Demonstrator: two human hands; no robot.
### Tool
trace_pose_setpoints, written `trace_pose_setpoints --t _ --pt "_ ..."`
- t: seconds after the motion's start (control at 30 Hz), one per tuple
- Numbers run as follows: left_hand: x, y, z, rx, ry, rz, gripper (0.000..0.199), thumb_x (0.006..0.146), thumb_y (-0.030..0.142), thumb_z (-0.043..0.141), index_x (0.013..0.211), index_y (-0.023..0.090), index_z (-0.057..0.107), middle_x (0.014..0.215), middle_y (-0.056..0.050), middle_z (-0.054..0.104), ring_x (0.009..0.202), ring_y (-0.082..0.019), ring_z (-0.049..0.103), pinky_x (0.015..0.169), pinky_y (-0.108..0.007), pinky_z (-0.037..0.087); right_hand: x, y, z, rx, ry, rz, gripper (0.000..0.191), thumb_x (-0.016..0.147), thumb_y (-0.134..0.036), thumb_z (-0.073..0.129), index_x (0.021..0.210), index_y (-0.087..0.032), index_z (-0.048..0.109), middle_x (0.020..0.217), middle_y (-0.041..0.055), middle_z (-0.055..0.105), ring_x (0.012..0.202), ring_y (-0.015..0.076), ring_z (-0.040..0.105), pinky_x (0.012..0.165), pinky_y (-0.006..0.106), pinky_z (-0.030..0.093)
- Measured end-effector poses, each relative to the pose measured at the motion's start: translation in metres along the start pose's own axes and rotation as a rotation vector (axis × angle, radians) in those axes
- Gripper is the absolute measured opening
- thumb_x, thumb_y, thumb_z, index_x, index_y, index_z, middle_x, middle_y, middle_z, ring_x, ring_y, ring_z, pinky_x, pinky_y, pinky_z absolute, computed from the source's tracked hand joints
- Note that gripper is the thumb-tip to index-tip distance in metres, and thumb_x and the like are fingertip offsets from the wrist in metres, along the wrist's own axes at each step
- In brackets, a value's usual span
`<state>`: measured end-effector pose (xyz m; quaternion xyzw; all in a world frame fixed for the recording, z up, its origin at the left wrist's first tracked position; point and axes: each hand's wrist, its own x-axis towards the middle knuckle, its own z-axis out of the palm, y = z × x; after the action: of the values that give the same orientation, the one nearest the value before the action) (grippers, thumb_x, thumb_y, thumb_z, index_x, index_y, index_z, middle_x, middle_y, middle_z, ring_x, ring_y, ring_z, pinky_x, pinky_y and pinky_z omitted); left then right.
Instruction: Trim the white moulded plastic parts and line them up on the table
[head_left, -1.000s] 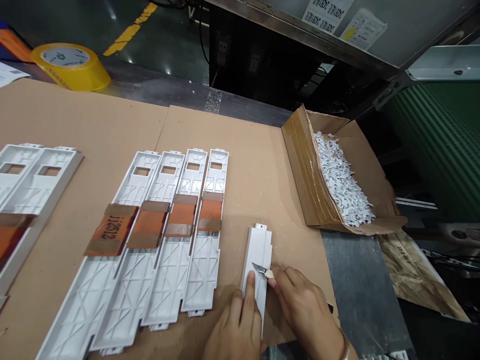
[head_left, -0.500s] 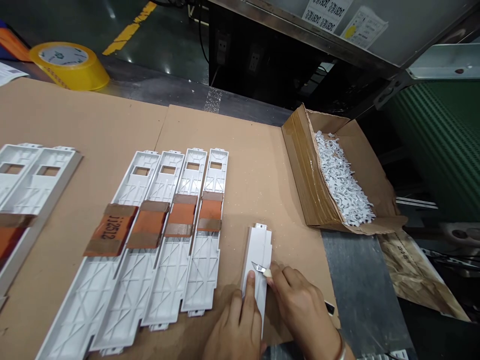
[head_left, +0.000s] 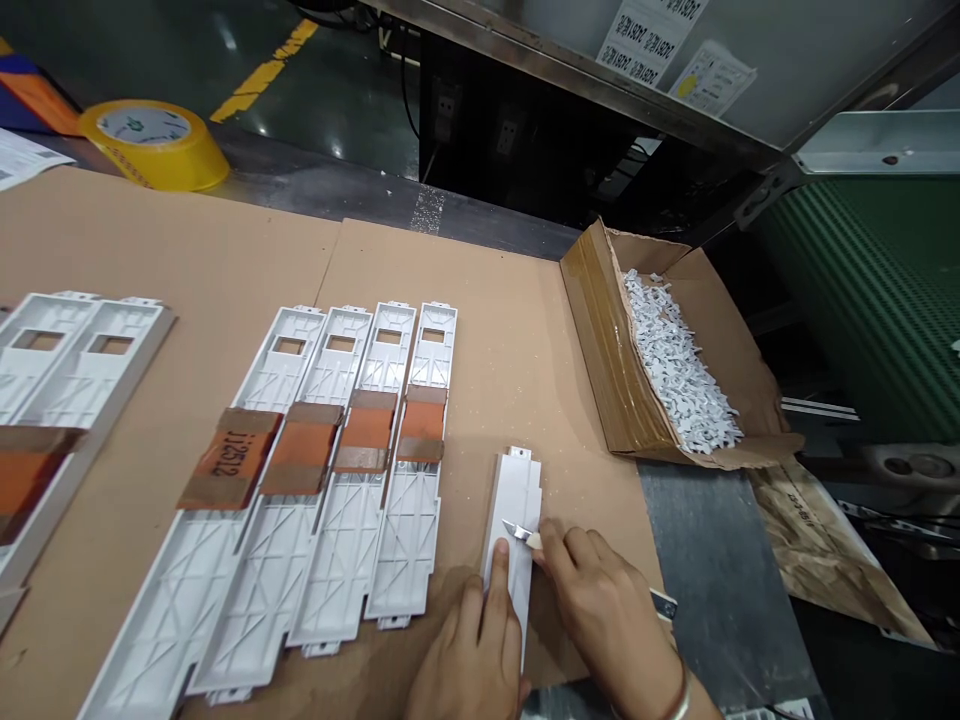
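A narrow white plastic part [head_left: 514,500] lies smooth side up on the brown cardboard sheet [head_left: 510,330]. My left hand [head_left: 476,640] rests on its lower end, index finger stretched along it and the other fingers apart. Pinched in my right hand [head_left: 600,600] is a small knife [head_left: 523,535], its pointed metal blade over the middle of the white part, just above my left fingertip. Whether the blade touches the surface I cannot tell. To the left, several white ribbed parts [head_left: 409,540] lie in a row, with orange-brown blocks [head_left: 422,425] across them.
At the right stands an open cardboard box [head_left: 615,340] holding many small white scraps [head_left: 679,365]. A yellow tape roll [head_left: 157,145] sits at the back left. More white parts [head_left: 90,370] lie far left. A green conveyor belt [head_left: 877,290] is beyond the box.
The whole view has shifted slightly. Both hands and the knife keep nearly the same place on the white part. More of a dark object beside my right wrist now shows.
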<state>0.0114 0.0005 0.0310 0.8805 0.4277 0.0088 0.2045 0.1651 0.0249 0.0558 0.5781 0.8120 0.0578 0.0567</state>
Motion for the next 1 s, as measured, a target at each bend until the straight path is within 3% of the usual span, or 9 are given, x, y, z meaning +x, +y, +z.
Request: trace_pose_setpoints --t 0.23,0.53,0.63,0.73,0.8,0.87,0.93,1.0 --pt "0.000 0.001 0.003 0.032 0.006 0.014 0.042 0.057 0.017 0.075 0.096 0.008 0.065 0.139 -0.017 0.036 0.089 -0.028 0.060 0.070 -0.036 0.054 -0.007 0.005 0.004 0.084 0.047 0.083 0.034 0.098 -0.027 0.026 0.109 -0.013 0.055 0.070 0.0031 0.055 0.061 0.0162 0.055 0.055 0.028 0.036" --pt "-0.003 -0.002 0.009 0.040 0.023 0.046 0.043 0.059 0.013 0.068 0.101 0.007 0.062 0.141 -0.020 0.033 0.089 -0.028 0.058 0.069 -0.037 0.053 -0.010 0.009 0.002 0.340 0.021 0.194 0.031 0.098 -0.029 0.029 0.102 -0.018 0.058 0.075 0.0022 0.059 0.065 0.0151 0.059 0.054 0.025 0.041" --pt "-0.007 -0.002 0.021 -0.012 0.110 0.052 0.047 0.062 0.026 0.070 0.103 0.007 0.060 0.144 -0.023 0.028 0.091 -0.030 0.056 0.068 -0.038 0.052 -0.014 0.011 0.003 0.498 0.017 0.273 0.027 0.097 -0.027 0.032 0.107 -0.019 0.056 0.083 0.0031 0.062 0.072 0.0148 0.060 0.061 0.024 0.044" --pt "-0.011 0.002 0.035 -0.095 0.297 -0.021 0.065 0.067 0.033 0.065 0.122 0.003 0.047 0.146 -0.026 0.020 0.108 -0.038 0.048 0.076 -0.044 0.050 -0.022 0.012 0.005 0.639 0.079 0.379 0.026 0.096 -0.029 0.035 0.110 -0.019 0.054 0.094 0.0051 0.064 0.084 0.0153 0.061 0.071 0.024 0.047" --pt "-0.012 0.003 0.038 -0.239 0.389 -0.106 0.066 0.072 0.020 0.057 0.132 0.005 0.036 0.148 -0.024 0.018 0.122 -0.040 0.036 0.088 -0.050 0.044 -0.030 0.011 0.006 0.730 0.133 0.464 0.027 0.095 -0.032 0.037 0.109 -0.018 0.055 0.099 0.0067 0.064 0.088 0.0157 0.061 0.074 0.024 0.047" --pt "-0.011 -0.002 0.032 -0.555 0.376 -0.173 0.067 0.073 0.013 0.051 0.136 0.009 0.030 0.146 -0.021 0.025 0.129 -0.037 0.030 0.097 -0.053 0.035 -0.040 0.008 0.002 0.861 0.162 0.567 0.028 0.094 -0.036 0.039 0.106 -0.017 0.056 0.090 0.0057 0.064 0.079 0.0149 0.062 0.067 0.022 0.048" --pt "-0.010 -0.012 0.019 -1.048 0.304 -0.255 0.066 0.074 0.019 0.052 0.136 0.012 0.031 0.138 -0.019 0.039 0.125 -0.033 0.039 0.099 -0.050 0.035 -0.050 0.003 -0.007 1.046 0.196 0.674 0.030 0.094 -0.039 0.038 0.103 -0.018 0.057 0.073 0.0016 0.059 0.062 0.0127 0.057 0.055 0.020 0.045" --pt "-0.009 -0.025 0.001 -1.589 0.184 -0.369 0.063 0.074 0.027 0.054 0.133 0.013 0.038 0.124 -0.018 0.054 0.109 -0.031 0.054 0.092 -0.045 0.042 -0.058 -0.004 -0.021 1.234 0.257 0.737 0.031 0.095 -0.040 0.035 0.101 -0.018 0.057 0.065 -0.0012 0.053 0.053 0.0112 0.052 0.048 0.019 0.043"
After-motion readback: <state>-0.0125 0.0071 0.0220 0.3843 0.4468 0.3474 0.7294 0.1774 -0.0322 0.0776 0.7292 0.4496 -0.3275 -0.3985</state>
